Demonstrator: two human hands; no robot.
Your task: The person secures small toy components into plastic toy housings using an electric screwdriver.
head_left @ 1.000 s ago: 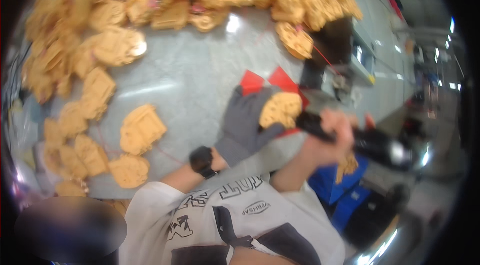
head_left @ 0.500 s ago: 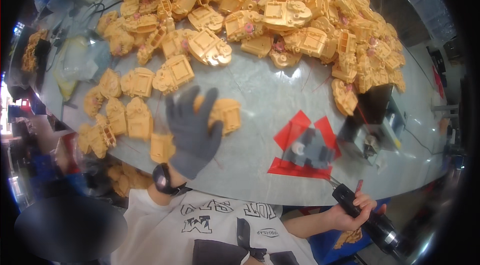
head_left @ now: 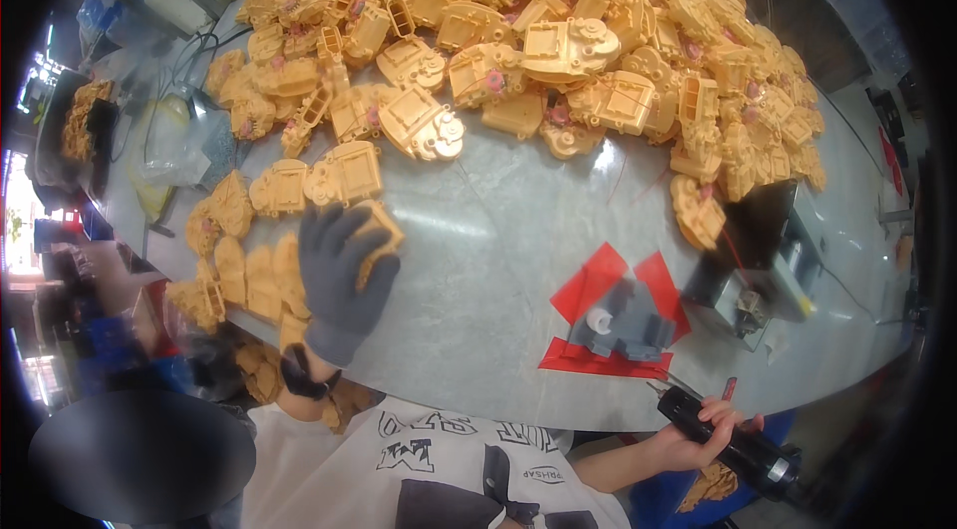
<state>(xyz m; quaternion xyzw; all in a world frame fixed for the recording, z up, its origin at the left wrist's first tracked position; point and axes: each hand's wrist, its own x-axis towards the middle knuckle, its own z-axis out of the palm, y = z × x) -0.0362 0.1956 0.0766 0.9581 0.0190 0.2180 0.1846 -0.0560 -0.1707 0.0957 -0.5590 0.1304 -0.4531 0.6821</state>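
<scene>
My left hand (head_left: 344, 285), in a dark grey glove, is at the left side of the grey table. Its thumb and fingers are curled around a yellow plastic housing (head_left: 382, 228), partly hidden by the glove. Several more yellow housings (head_left: 344, 173) lie beside and beyond it. At the lower right, my bare right hand (head_left: 703, 437) is wrapped round a black electric screwdriver (head_left: 766, 461). The tool's bit points up and left toward a dark grey fixture (head_left: 626, 318), apart from it. Red tape (head_left: 590, 282) surrounds that fixture, which has a white round piece on it.
A large heap of yellow housings (head_left: 573, 48) covers the far part of the table (head_left: 478, 300). A dark metal box device (head_left: 743, 295) stands right of the fixture. Clear plastic bags (head_left: 179, 145) and cables lie at the far left. The table's curved front edge runs before my body.
My left hand has moved left, and the yellow housing has come with it toward the other housings. The right hand still holds the screwdriver, its bit now a little farther from the fixture.
</scene>
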